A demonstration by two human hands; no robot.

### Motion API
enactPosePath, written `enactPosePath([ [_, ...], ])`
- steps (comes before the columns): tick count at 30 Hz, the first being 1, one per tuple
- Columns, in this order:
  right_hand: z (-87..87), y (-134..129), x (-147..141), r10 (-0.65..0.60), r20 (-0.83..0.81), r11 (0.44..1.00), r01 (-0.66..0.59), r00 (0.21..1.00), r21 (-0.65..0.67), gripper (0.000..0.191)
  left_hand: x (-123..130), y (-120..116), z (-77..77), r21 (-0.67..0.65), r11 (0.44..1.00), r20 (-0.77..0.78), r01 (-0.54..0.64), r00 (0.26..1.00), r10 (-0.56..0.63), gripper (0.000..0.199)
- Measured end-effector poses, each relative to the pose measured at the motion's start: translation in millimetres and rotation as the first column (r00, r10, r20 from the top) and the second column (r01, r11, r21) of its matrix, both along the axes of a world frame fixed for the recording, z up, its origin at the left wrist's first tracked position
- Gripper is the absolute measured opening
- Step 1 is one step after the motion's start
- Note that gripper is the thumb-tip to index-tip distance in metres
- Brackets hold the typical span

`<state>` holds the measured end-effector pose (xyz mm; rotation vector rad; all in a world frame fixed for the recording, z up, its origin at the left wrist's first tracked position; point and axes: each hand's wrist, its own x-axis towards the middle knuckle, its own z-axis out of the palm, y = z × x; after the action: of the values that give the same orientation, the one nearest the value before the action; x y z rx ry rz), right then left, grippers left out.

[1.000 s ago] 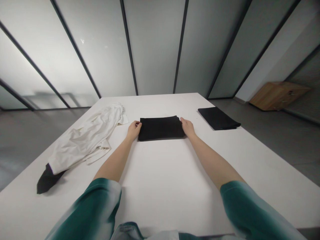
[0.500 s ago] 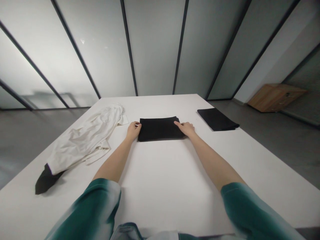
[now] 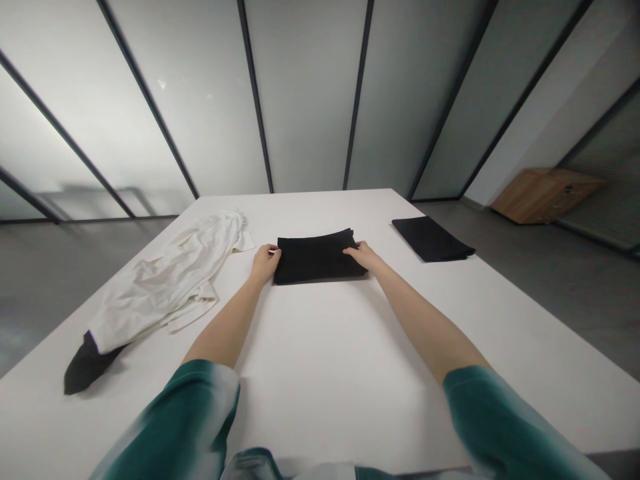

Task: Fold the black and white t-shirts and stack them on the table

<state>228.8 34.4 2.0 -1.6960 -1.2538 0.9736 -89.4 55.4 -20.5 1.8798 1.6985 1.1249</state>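
Observation:
A folded black garment [image 3: 317, 258] lies crosswise on the white table in front of me, its exact kind hidden by the folding. At its left edge, my left hand [image 3: 265, 262] pinches the fabric between thumb and fingers. My right hand [image 3: 364, 255] grips the right end, thumb on top and fingers underneath. That end is slightly raised, so the far edge curves up to the right.
On the left of the table [image 3: 310, 373] lies a loose pile of white clothing [image 3: 170, 280], with a dark piece of fabric [image 3: 90, 365] poking out. Another folded black garment [image 3: 433, 238] rests at the right. Beyond stand frosted panels [image 3: 305, 100] and a wooden cabinet [image 3: 545, 195].
My right hand has moved slightly left and closed further round the garment's right end, lifting it a little. The left hand stays at the left edge.

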Motion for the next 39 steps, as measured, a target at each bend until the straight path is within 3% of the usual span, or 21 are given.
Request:
enactPosePath([
  [3, 9.0, -5, -3, -0.054, -0.153, 0.998, 0.049, 0.987, -0.04, 0.041, 0, 0, 0.3, 0.004, 1.0, 0.003, 0.002, 1.0, -0.002, 0.022],
  [8, 23.1, -12, -5, 0.06, -0.505, 0.996, -0.088, 0.861, -0.033, 0.019, 0, 1, -0.2, 0.005, 1.0, -0.006, 0.001, 1.0, -0.001, 0.02],
  [11, 26.6, -14, -5, 0.023, -0.595, 0.995, -0.074, 0.804, -0.061, 0.013, 0, 2, -1.2, 0.008, 1.0, -0.005, -0.007, 1.0, 0.007, 0.018],
  [15, 24.6, -19, -4, -0.002, -0.618, 0.985, -0.104, 0.786, -0.136, 0.007, -1, 2, -1.7, 0.039, 0.999, 0.0, -0.021, 1.0, 0.021, 0.02],
  [20, 21.5, -29, -8, 0.18, -0.463, 0.96, -0.257, 0.868, -0.108, 0.019, 0, 2, -0.5, 0.031, 0.999, 0.0, -0.031, 1.0, 0.031, 0.02],
  [23, 29.0, -32, -9, 0.258, -0.329, 0.956, -0.29, 0.908, -0.051, 0.032, -1, 1, 0.1, 0.025, 0.999, -0.012, -0.028, 1.0, 0.028, 0.02],
  [25, 40.2, -34, -6, 0.25, -0.334, 0.96, -0.278, 0.909, -0.04, 0.03, -1, 1, 0.5, 0.024, 0.999, -0.019, -0.027, 0.999, 0.028, 0.02],
  [29, 77.9, -42, 10, 0.086, -0.469, 0.996, -0.089, 0.879, 0.016, 0.017, 1, 0, 0.7, 0.026, 0.999, -0.018, -0.029, 0.999, 0.029, 0.02],
  [32, 114.7, -56, 27, 0.023, -0.635, 0.974, 0.126, 0.772, 0.189, 0.015, 3, -1, -0.2, 0.017, 1.0, -0.018, -0.011, 1.0, 0.012, 0.021],
  [36, 156.6, -79, 59, 0.149, -0.816, 0.835, 0.371, 0.558, 0.407, 0.014, 5, -1, -3.5, 0.019, 1.0, -0.025, 0.024, 0.999, -0.024, 0.024],
  [39, 171.3, -84, 92, 0.149, -0.816, 0.714, 0.51, 0.558, 0.48, 0.009, 5, 1, -6.1, 0.015, 0.999, -0.039, 0.037, 0.999, -0.036, 0.023],
])
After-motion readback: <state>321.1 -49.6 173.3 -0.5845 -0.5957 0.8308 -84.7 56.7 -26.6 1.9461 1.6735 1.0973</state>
